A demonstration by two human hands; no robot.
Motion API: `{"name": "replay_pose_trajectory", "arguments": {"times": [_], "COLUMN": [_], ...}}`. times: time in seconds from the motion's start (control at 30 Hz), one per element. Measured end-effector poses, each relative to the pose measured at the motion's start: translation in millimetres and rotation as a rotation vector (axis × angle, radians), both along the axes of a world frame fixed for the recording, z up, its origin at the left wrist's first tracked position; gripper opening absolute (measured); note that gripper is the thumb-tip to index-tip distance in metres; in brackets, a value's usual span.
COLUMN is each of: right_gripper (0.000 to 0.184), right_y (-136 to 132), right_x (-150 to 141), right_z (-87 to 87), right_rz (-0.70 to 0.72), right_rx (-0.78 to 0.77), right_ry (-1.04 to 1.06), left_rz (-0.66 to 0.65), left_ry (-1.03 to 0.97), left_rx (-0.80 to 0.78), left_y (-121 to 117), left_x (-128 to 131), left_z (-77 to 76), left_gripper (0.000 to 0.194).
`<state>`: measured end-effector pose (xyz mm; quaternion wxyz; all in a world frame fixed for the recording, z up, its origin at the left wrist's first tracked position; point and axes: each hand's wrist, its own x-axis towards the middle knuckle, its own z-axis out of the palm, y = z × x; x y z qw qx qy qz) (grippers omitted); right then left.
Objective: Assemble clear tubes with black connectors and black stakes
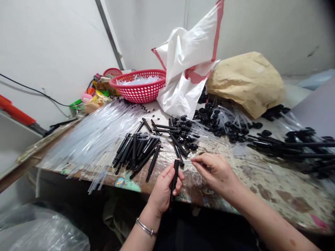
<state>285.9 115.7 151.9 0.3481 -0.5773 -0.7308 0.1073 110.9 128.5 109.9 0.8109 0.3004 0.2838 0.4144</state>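
My left hand (pixel 166 183) is closed around a black plastic tube (pixel 174 179), held nearly upright over the table's front edge. To its right, my right hand (pixel 213 170) pinches a thin clear tube (pixel 187 161) whose left end comes close to the top of the black one; whether the two touch I cannot tell. Beyond my left hand lies a pile of similar black tubes (pixel 136 148). Several black wheel-like parts (pixel 184 130) with clear thin tubes are heaped behind my hands.
Long clear plastic tubes (pixel 86 136) spread across the table's left side. A red basket (pixel 141 91), a white sack (pixel 183 62) and a brown paper bag (pixel 246 80) stand at the back. Long black rods (pixel 293 146) lie at right. A clear plastic bag (pixel 44 228) sits below, left.
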Motion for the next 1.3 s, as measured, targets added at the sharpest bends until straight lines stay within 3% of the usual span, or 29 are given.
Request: {"name": "replay_pose_trajectory", "arguments": {"times": [0.2,0.43,0.97,1.17,1.3], "right_gripper": [0.013,0.026,0.03,0.03,0.026], "right_y": [3,1,7,5,4], "right_x": [-3,-15,-17,-17,-7], "right_z": [-2.8,-13.1,-12.0,-17.7,-8.2], "right_rz": [0.036,0.067,0.112,0.1,0.082], "right_rx": [0.005,-0.144,-0.154,-0.147,-0.055], "right_ry": [-0.021,-0.185,-0.332,-0.243,-0.12], "left_rz": [-0.007,-0.016,-0.154,-0.078,0.089], "left_ry": [-0.014,-0.018,-0.01,0.026,0.114], "left_rx": [-0.014,0.007,-0.087,-0.059,0.017], "left_y": [0,-1,0,-6,-11], "left_x": [0,1,-5,0,4], "left_z": [1.0,-0.8,1.7,1.9,-0.4], "left_gripper": [0.034,0.029,0.025,0.032,0.036]}}
